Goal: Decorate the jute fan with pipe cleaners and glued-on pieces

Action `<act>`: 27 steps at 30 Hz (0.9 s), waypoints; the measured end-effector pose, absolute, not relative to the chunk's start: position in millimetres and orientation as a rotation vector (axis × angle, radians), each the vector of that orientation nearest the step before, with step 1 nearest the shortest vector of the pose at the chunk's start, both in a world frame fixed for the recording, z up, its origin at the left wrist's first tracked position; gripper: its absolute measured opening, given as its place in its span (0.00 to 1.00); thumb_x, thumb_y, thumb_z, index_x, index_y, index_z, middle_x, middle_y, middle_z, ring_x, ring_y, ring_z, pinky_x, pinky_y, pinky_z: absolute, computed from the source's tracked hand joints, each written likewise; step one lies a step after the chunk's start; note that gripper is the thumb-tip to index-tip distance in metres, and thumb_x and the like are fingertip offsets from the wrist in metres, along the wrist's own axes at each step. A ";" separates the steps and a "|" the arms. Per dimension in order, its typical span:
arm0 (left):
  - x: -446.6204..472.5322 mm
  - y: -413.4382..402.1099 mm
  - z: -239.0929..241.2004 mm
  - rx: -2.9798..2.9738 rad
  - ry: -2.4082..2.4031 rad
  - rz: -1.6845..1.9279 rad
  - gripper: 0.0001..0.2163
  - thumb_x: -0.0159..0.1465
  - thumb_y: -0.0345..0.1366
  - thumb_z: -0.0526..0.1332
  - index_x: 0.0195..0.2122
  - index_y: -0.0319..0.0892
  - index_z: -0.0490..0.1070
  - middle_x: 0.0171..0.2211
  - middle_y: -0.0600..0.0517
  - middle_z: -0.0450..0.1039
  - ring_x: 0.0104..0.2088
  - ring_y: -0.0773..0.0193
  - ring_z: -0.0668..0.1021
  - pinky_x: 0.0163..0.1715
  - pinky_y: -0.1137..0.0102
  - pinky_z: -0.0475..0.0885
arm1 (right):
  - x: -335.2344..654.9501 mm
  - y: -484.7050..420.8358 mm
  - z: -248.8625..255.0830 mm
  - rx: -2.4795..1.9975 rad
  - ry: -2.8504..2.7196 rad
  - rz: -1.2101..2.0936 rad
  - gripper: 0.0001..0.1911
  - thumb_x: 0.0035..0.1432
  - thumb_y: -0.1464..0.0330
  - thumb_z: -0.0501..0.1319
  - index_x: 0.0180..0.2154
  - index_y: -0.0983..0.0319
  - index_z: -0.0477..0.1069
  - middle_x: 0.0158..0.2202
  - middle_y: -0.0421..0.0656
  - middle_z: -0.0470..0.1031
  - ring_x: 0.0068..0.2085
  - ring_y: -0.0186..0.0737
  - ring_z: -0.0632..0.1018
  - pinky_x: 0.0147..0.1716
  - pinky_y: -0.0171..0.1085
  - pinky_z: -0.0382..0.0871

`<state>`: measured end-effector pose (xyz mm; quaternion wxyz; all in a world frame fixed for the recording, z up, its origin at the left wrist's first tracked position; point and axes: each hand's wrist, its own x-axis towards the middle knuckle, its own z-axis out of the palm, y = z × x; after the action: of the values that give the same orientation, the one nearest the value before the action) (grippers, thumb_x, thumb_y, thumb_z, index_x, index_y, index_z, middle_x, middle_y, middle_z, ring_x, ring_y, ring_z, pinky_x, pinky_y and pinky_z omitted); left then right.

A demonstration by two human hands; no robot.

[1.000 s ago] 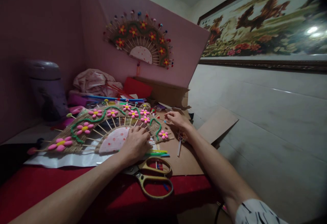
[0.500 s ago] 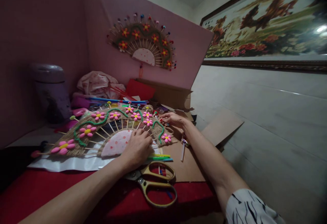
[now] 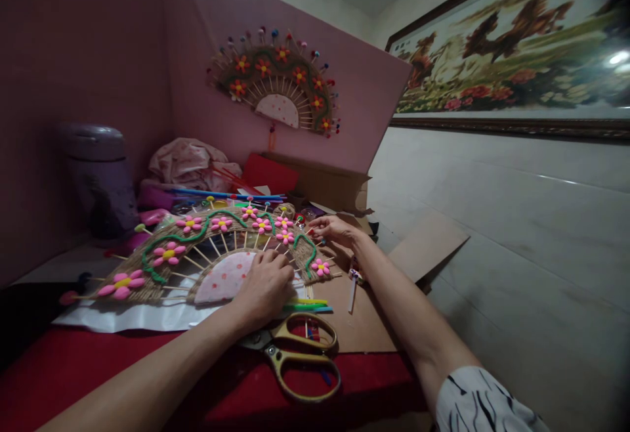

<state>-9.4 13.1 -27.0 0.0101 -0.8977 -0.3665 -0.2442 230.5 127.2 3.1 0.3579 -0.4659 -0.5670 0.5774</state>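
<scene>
Left hand (image 3: pixel 266 284) lies flat, fingers together, pinning the twine fan (image 3: pixel 216 248) at its hub near frame centre, while my right hand (image 3: pixel 335 228), fingertips pinched on a stick end, works the fan's right rim, its spread running left-to-right across the tabletop (image 3: pixel 73 366).

No legible text or labels.

Dim, reddish cast; edges warped, perhaps vignetted.
</scene>
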 end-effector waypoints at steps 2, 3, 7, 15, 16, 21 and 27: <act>-9.4 13.5 -27.8 -2.798 -1.137 -0.757 0.03 0.57 0.33 0.58 0.31 0.42 0.71 0.38 0.48 0.71 0.43 0.53 0.66 0.44 0.58 0.59 | 229.9 126.6 2.9 -1.190 -1.456 1.481 0.14 0.43 0.80 0.63 0.35 0.66 0.70 0.29 0.45 0.76 0.29 0.35 0.76 0.29 0.35 0.71; -9.5 13.6 -28.1 -2.795 -1.131 -0.756 0.03 0.57 0.33 0.58 0.31 0.42 0.71 0.38 0.48 0.71 0.43 0.54 0.66 0.44 0.58 0.59 | 229.4 126.0 3.0 -1.183 -1.453 1.477 0.14 0.43 0.80 0.63 0.35 0.66 0.70 0.29 0.44 0.76 0.29 0.35 0.76 0.29 0.35 0.71; -9.8 13.6 -28.4 -2.785 -1.117 -0.767 0.04 0.58 0.33 0.57 0.31 0.42 0.71 0.37 0.48 0.71 0.43 0.54 0.66 0.44 0.58 0.59 | 226.6 123.3 5.2 -1.171 -1.440 1.473 0.14 0.43 0.81 0.63 0.35 0.65 0.69 0.29 0.44 0.75 0.30 0.37 0.77 0.29 0.35 0.71; -9.7 13.5 -28.1 -2.799 -1.117 -0.769 0.04 0.58 0.32 0.57 0.30 0.41 0.71 0.37 0.47 0.71 0.43 0.54 0.66 0.44 0.58 0.59 | 222.4 121.2 8.6 -1.226 -1.383 1.437 0.13 0.44 0.82 0.60 0.34 0.65 0.69 0.27 0.44 0.74 0.26 0.34 0.75 0.25 0.34 0.70; -9.8 13.5 -28.4 -2.795 -1.110 -0.770 0.04 0.58 0.32 0.57 0.30 0.41 0.71 0.37 0.47 0.71 0.43 0.54 0.66 0.44 0.58 0.59 | 221.9 121.3 8.6 -1.232 -1.377 1.432 0.13 0.44 0.82 0.60 0.35 0.65 0.69 0.26 0.44 0.74 0.26 0.34 0.75 0.25 0.33 0.69; -9.4 14.2 -29.5 -2.773 -1.105 -0.751 0.04 0.58 0.33 0.57 0.30 0.41 0.71 0.37 0.48 0.70 0.43 0.54 0.66 0.43 0.58 0.59 | 219.3 123.2 8.7 -1.262 -1.358 1.400 0.14 0.44 0.83 0.59 0.34 0.65 0.69 0.25 0.42 0.74 0.25 0.33 0.74 0.24 0.31 0.68; -8.7 14.2 -28.7 -2.765 -1.105 -0.728 0.04 0.59 0.33 0.57 0.30 0.41 0.71 0.37 0.48 0.71 0.43 0.53 0.66 0.43 0.58 0.59 | 219.6 122.9 9.2 -1.272 -1.344 1.362 0.11 0.45 0.83 0.60 0.31 0.65 0.70 0.25 0.41 0.73 0.26 0.31 0.74 0.25 0.30 0.69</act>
<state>-8.7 14.2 -28.7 0.0380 -0.9014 -0.3601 -0.2373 219.6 122.9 9.2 0.4096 -0.5051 -0.5337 0.5406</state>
